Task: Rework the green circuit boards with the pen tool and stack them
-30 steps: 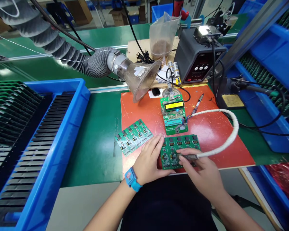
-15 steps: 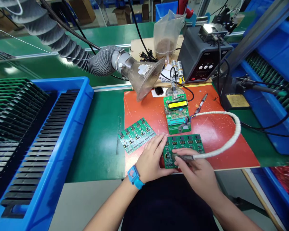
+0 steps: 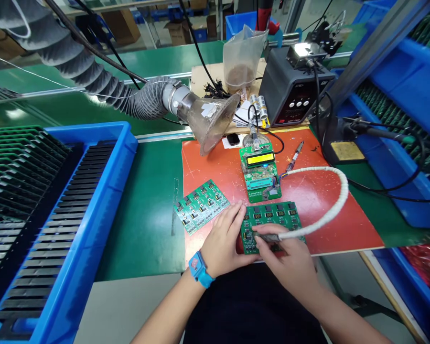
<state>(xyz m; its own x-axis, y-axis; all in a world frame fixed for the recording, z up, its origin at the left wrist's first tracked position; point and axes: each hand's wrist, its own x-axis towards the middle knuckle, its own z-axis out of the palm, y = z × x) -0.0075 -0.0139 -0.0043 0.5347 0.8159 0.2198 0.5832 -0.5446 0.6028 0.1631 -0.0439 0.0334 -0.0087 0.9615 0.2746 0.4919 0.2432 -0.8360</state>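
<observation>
A green circuit board panel [image 3: 272, 217] with small red number displays lies on the red mat [image 3: 308, 196] near the front edge. My left hand [image 3: 224, 241], with a blue watch on its wrist, rests on the panel's left edge, fingers flat and pressing it down. My right hand [image 3: 290, 263] pinches a probe [image 3: 270, 237] on a white spiral-wrapped cable [image 3: 329, 210], its tip on the panel's lower left part. The cable runs to a programmer board with a lit yellow display [image 3: 260, 169]. A second green panel [image 3: 200, 206] lies to the left.
A blue crate [image 3: 93, 215] of black slotted trays stands at the left. A fume-extraction hose with a clear funnel [image 3: 215, 119] hangs over the mat's back left. A soldering station [image 3: 294, 91], a plastic bag [image 3: 241, 57] and blue bins [image 3: 408, 143] sit behind and right.
My right hand has slid the probe tip leftward along the lower part of the panel. My left hand has stayed on the panel's left edge. The view shifted slightly.
</observation>
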